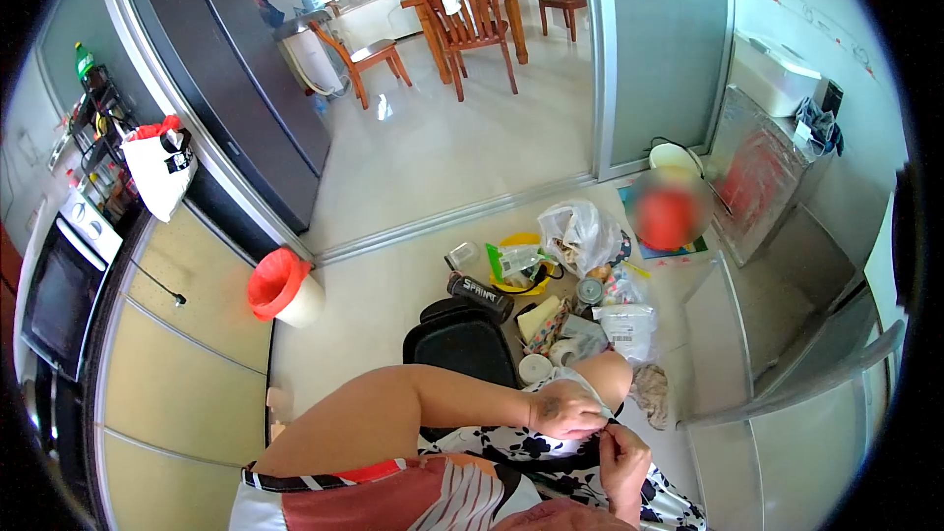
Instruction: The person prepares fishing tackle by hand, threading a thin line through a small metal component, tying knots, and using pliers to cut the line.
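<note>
My left hand (568,411) is closed over my knee, gripping the edge of a pale, thin, plastic-looking piece (587,385). Close beside it, my right hand (624,462) has its fingers pinched together near the same piece; what lies between them is too small to make out. Just beyond my hands are a round white-lidded tub (534,369), a white roll (563,352), a white labelled packet (626,332) and a round tin (589,291). A crumpled beige cloth (650,393) lies on the floor to the right.
A black tray-like container (460,346) and a black SPRINT-marked cylinder (480,296) lie ahead. Behind them are a yellow bag (521,241) and a clear plastic bag (580,236). A red-lined bin (285,287) stands left; metal and glass panels (787,315) stand right.
</note>
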Demonstrator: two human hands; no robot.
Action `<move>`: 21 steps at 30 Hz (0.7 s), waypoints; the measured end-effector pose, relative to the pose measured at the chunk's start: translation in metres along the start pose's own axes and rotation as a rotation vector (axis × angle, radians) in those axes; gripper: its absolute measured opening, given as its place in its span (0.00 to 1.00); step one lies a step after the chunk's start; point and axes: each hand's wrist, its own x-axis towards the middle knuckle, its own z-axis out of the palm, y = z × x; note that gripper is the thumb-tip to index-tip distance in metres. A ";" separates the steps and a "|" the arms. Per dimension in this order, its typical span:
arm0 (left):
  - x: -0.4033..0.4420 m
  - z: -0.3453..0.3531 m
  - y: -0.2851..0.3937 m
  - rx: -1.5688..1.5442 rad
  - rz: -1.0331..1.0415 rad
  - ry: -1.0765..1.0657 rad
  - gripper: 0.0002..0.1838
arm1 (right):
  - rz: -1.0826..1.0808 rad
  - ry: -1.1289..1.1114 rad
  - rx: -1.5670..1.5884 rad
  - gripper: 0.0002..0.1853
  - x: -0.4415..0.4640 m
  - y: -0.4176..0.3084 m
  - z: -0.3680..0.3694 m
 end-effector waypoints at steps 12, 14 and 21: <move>0.000 -0.004 -0.001 -0.001 -0.001 -0.063 0.14 | 0.009 0.010 -0.005 0.05 0.001 -0.001 0.002; -0.001 -0.004 0.001 0.025 -0.005 -0.066 0.15 | 0.081 -0.020 0.060 0.05 0.002 -0.008 -0.001; -0.001 -0.001 0.000 0.021 0.007 -0.032 0.14 | 0.039 -0.031 0.013 0.06 0.000 0.013 0.002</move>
